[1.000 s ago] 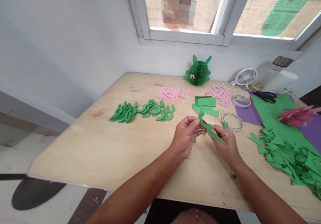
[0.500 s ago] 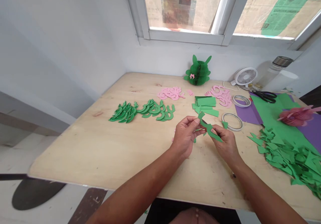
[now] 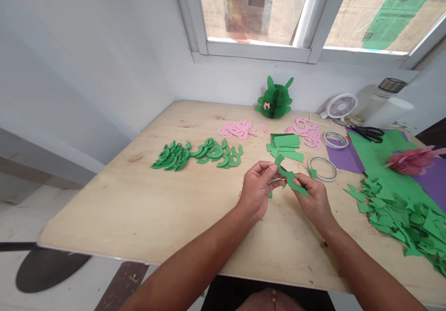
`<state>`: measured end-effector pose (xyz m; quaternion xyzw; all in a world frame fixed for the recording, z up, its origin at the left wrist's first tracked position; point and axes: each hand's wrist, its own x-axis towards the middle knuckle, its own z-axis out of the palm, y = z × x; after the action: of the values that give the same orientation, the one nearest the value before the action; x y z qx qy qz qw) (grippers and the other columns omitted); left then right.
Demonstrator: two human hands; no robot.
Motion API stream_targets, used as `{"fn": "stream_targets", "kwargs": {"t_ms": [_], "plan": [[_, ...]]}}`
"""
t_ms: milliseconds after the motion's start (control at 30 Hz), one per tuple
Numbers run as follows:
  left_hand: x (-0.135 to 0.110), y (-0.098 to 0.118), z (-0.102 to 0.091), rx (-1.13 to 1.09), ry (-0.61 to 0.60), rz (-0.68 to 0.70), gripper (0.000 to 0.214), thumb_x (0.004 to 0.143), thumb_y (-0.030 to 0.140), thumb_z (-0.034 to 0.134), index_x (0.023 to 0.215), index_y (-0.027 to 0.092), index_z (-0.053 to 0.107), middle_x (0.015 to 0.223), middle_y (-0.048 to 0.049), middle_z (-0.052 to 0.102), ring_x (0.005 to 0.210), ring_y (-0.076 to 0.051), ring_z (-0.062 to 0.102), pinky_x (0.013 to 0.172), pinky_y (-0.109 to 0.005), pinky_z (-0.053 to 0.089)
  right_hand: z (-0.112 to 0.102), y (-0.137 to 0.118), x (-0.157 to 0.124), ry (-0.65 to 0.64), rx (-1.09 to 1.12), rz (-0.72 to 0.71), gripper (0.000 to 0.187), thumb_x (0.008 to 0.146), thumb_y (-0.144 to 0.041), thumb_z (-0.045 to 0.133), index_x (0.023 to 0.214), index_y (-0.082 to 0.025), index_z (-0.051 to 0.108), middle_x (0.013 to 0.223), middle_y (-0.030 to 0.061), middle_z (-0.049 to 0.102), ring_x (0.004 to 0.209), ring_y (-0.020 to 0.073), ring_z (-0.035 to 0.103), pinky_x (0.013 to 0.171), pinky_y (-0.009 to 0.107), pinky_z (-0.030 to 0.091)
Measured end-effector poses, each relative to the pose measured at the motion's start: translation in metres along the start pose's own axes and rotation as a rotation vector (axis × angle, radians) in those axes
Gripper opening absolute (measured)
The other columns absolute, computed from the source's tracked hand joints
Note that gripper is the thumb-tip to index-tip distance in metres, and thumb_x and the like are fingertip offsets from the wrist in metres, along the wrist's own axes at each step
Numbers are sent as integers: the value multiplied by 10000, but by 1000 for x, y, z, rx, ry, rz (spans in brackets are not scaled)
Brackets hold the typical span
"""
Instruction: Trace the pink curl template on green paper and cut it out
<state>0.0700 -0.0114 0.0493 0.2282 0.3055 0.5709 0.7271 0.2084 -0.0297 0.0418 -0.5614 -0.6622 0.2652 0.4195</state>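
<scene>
Both my hands meet over the middle of the wooden table (image 3: 146,208). My left hand (image 3: 256,190) pinches the upper end of a curved green paper cut-out (image 3: 287,175). My right hand (image 3: 313,199) grips the cut-out's lower end with closed fingers. The piece is lifted a little above the table. A row of similar green curved cut-outs (image 3: 198,154) lies to the left. A stack of green paper strips (image 3: 286,146) lies just beyond my hands.
Pink cut-outs (image 3: 239,129) and a green honeycomb paper figure (image 3: 275,99) sit near the wall. Two tape rolls (image 3: 323,168), purple and green sheets, scissors (image 3: 369,133), a small white fan (image 3: 341,106), a pink paper ball (image 3: 409,161) and green scraps (image 3: 400,213) fill the right.
</scene>
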Motion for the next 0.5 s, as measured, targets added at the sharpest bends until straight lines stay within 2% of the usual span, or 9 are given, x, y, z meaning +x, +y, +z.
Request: {"fn": "stream_targets", "kwargs": {"t_ms": [500], "plan": [[-1, 0, 2, -11, -4, -1, 277, 630, 304, 777, 739, 160, 566, 697, -11, 654, 658, -127, 617, 695, -288, 505, 1, 2, -1, 17, -2, 20, 250, 824, -361, 531, 677, -175, 609, 598, -12, 547, 563, 129, 486, 507, 227, 346]]}}
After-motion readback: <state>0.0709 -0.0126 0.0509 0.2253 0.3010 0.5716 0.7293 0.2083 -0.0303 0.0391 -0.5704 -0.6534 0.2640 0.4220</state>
